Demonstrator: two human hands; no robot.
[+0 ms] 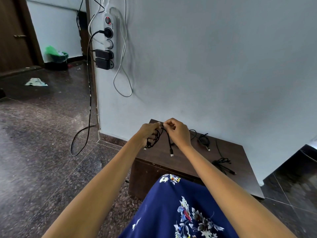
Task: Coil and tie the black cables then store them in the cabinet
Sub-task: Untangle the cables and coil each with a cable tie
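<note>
The pale wall (214, 57) rises directly behind the dark wooden cabinet (236, 152), whose back edge sits flush against it. The speckled stone floor (42, 160) spreads wide to the cabinet's left, open except for a crumpled paper scrap (36, 82) far off and a black power lead (89, 93) hanging down to the floor from the white power strip (109, 43) mounted on the wall above and left of the cabinet. A green-lined bin (55, 56) stands well beyond, near a brown door (13, 36).

The person's blue floral garment (178, 208) meets the cabinet's front edge. Above the cabinet's left half, the left hand (149, 133) curls around a gathered black cable (169, 141), while the right hand (178, 133) pinches a strand of it at the top; two connector ends dangle just over the top surface. On the cabinet's right half lie a coiled black cable (204, 140) near the back and a looser bundle (222, 163) close to the front-right edge, both well apart from the hands.
</note>
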